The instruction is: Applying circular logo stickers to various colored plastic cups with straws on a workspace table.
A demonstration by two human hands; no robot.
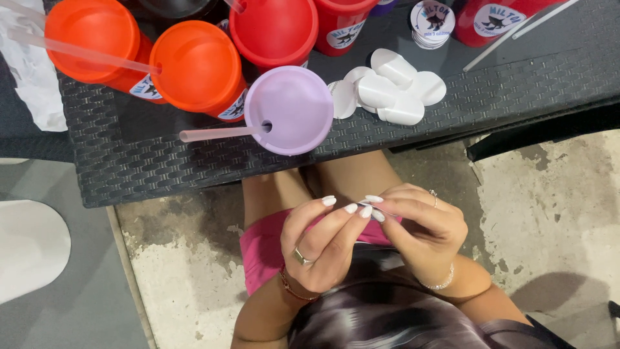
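Both hands, left hand (pixel 320 242) and right hand (pixel 423 226), pinch a small round sticker (pixel 369 207) at their fingertips, seemingly peeling its backing, near the lilac lidded cup (pixel 297 119).

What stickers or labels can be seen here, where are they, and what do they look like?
Sticker stack: table's far edge, round, white with dark print.
Cup labels: on red and orange cups, round, white, dark figure.
Peeled backings: beside the lilac lid, plain white ovals.
Small white piece: pinched between both hands' fingertips.
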